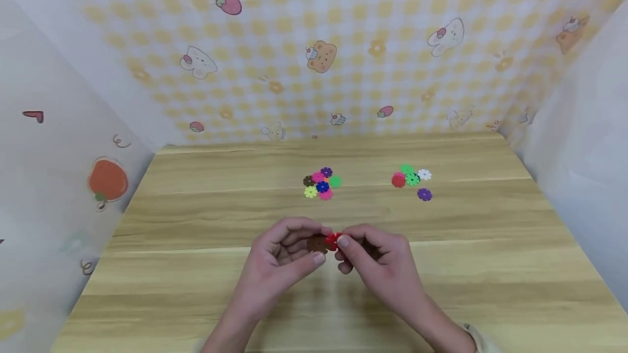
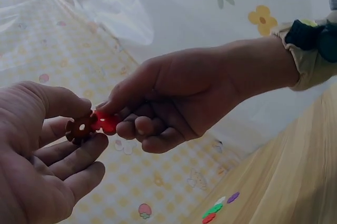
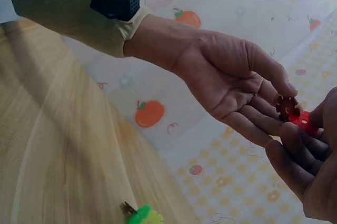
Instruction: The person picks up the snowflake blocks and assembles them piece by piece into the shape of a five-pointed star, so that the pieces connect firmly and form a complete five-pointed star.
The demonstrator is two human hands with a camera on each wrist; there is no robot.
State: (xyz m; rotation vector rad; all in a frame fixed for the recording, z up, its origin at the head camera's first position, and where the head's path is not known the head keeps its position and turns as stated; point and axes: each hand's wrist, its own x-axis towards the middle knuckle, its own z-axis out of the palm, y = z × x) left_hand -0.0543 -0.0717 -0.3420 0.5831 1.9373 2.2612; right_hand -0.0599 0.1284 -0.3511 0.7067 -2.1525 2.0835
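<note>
Over the near middle of the table, my left hand [image 1: 275, 268] pinches a brown notched snowflake disc [image 1: 317, 243] by its edge, between thumb and fingers. My right hand [image 1: 385, 266] grips a red snowflake disc [image 1: 332, 241], its thumb pressed on the face. The discs meet edge to edge between the hands, and their rims overlap. In the left wrist view the brown disc [image 2: 78, 128] and red disc [image 2: 108, 122] look joined at their notches; how deep they sit cannot be made out. Fingers cover part of the red disc [image 3: 304, 122] in the right wrist view.
Beyond the hands lies a loose pile of coloured discs [image 1: 322, 186] on the wooden table [image 1: 196, 277]. Another small group has a red disc [image 1: 398, 180], a white disc [image 1: 424, 174] and a purple disc [image 1: 424, 194]. A checked wall covering [image 1: 275, 59] rises behind the table.
</note>
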